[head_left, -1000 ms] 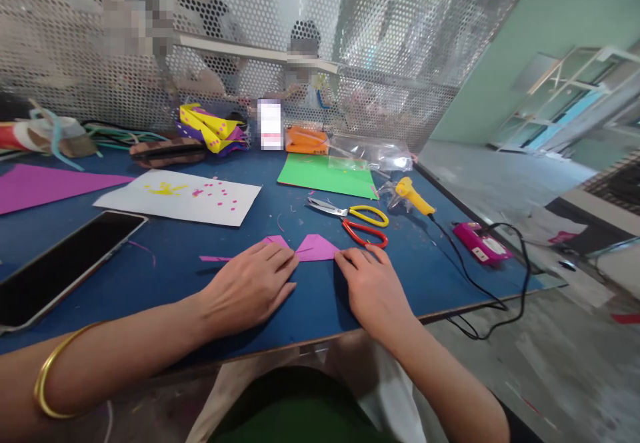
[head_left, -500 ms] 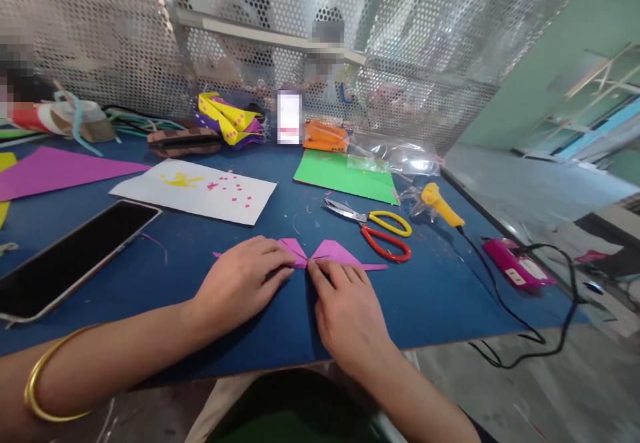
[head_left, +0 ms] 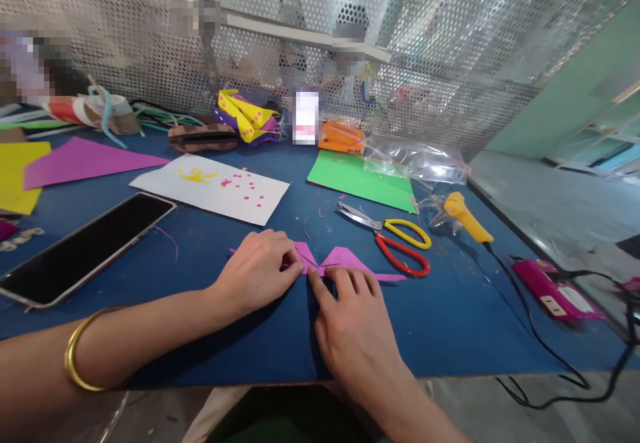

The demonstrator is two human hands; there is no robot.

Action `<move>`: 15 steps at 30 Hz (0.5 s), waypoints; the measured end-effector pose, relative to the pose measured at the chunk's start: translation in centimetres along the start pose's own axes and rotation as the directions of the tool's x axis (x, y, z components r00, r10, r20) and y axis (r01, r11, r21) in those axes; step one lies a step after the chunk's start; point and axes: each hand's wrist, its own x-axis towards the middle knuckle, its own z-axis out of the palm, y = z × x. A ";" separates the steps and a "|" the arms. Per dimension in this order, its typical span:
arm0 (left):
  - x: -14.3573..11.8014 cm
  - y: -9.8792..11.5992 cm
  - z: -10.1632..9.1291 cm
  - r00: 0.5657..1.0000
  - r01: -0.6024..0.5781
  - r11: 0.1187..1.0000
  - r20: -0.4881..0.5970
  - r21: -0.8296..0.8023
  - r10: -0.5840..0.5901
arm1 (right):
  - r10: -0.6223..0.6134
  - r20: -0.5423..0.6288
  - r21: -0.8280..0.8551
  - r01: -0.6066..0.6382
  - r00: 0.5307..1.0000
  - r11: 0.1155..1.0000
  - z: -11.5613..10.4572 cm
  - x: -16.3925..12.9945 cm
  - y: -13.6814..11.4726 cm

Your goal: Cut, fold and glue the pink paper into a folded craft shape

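Observation:
A folded pink paper piece [head_left: 345, 260], shaped like a bow, lies flat on the blue table [head_left: 440, 316] just in front of me. My left hand [head_left: 257, 271] rests palm down on its left half, fingertips near the narrow middle. My right hand [head_left: 350, 323] presses on the lower edge of the right half, its index finger pointing at the middle fold. A gold bangle [head_left: 75, 363] is on my left forearm. Both hands lie flat on the paper, neither lifts it.
Red and yellow handled scissors [head_left: 395, 243] lie right of the paper. Beyond are a yellow glue gun [head_left: 463, 213] with a black cord, a pink box [head_left: 550, 290], a green sheet [head_left: 357, 176], a white sheet [head_left: 215, 190] and a phone [head_left: 85, 246]. A perforated metal screen backs the table; people sit behind it.
My right hand slid left from the paper's right tip to its middle fold. My left hand stayed on the left half. The camera view shifted slightly left.

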 end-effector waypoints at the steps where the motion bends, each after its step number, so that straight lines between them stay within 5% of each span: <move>1: 0.0 0.0 0.0 1.000 0.001 1.000 -0.002 0.007 -0.001 | -0.007 -0.010 0.007 0.007 1.000 1.000 0.1 0.0 0.0; 15: -0.8 -0.4 -1.6 0.998 0.056 0.998 -0.013 0.011 -0.055 | -0.087 0.030 0.088 0.084 0.996 0.993 0.0 0.0 0.1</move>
